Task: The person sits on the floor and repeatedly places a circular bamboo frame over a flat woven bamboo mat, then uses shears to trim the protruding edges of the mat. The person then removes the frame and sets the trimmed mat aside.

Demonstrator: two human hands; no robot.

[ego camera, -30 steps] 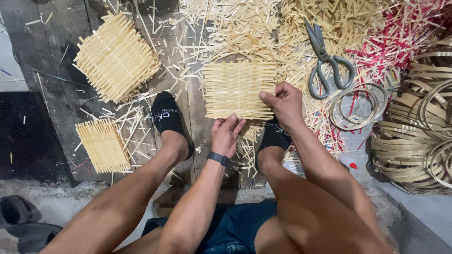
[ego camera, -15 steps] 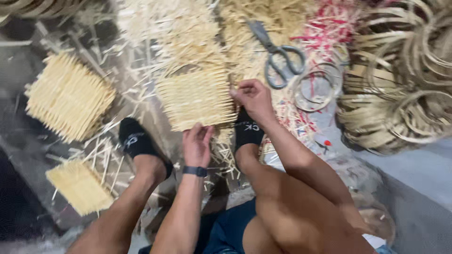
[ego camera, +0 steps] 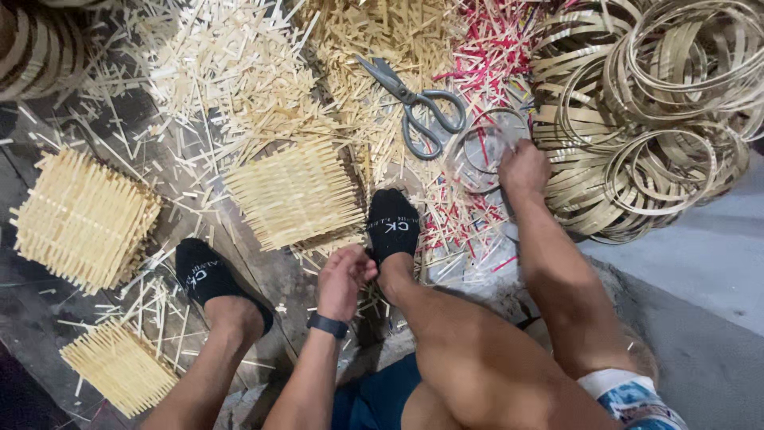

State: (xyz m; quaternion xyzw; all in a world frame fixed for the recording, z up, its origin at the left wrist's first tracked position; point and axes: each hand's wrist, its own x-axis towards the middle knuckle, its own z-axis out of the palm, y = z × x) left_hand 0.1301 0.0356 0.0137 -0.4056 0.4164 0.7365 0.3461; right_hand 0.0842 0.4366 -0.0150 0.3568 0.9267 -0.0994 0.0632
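Observation:
A square woven bamboo mat (ego camera: 296, 195) lies on the floor just ahead of my feet in black socks. My left hand (ego camera: 344, 279) hovers below the mat beside my right ankle, fingers curled, with nothing visibly in it. My right hand (ego camera: 523, 169) is stretched out to the right, resting on a thin ring (ego camera: 485, 147) at the edge of the pile of bamboo hoops (ego camera: 645, 119). Whether its fingers grip the ring is unclear. Grey scissors (ego camera: 414, 107) lie just left of that hand on the offcuts.
A stack of woven mats (ego camera: 79, 219) sits at the left, a smaller one (ego camera: 119, 366) at lower left. Loose bamboo slivers (ego camera: 239, 72) and red strips (ego camera: 485, 48) cover the floor. More hoops (ego camera: 32, 48) lie top left. Grey concrete (ego camera: 700, 263) is at right.
My right hand left the mat's right corner and reached right to the hoops. My left hand drew back from the mat's lower edge. The camera swung right.

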